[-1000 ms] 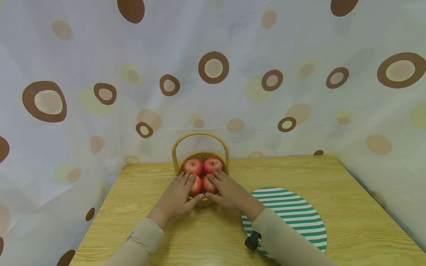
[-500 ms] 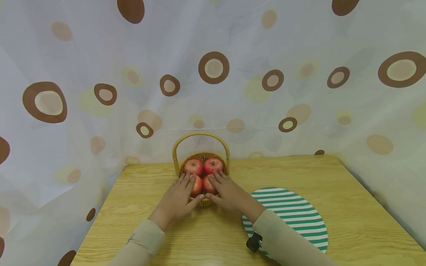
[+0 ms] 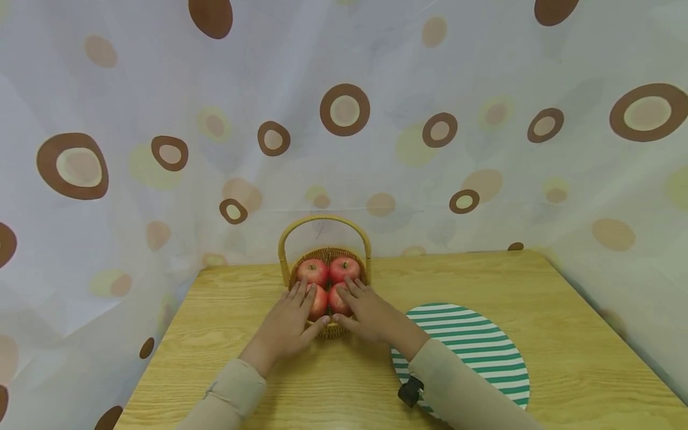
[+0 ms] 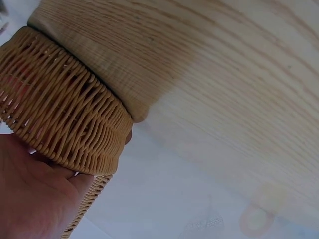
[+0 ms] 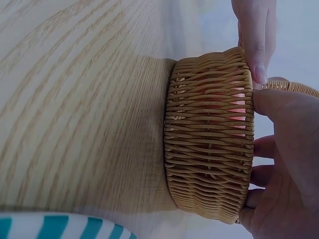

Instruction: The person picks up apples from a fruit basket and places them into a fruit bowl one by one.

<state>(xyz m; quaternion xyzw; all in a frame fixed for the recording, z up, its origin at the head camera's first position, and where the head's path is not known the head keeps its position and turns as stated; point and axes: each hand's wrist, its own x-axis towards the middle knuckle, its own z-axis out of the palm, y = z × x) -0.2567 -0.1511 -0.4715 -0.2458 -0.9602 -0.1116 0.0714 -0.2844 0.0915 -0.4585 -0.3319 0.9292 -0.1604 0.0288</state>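
Observation:
A wicker basket (image 3: 330, 332) with a tall arched handle (image 3: 324, 218) stands on the wooden table, several red apples inside. Two apples sit at the back, a left one (image 3: 312, 272) and a right one (image 3: 344, 269). My left hand (image 3: 282, 327) rests over the front-left apple (image 3: 319, 302), fingers extended and thumb by the front rim. Mirroring it, my right hand (image 3: 372, 314) lies over the front-right apple (image 3: 337, 301). Both wrist views show the woven wall (image 5: 209, 134) upright on the table, with fingers at its rim. The hands partly cover the front apples.
A round placemat (image 3: 473, 343) with green and white stripes lies right of the basket, partly beneath my right forearm. Behind the wooden table (image 3: 231, 304) hangs a white curtain (image 3: 387, 161) with brown and beige spots. A small black device (image 3: 411, 391) is at my right sleeve.

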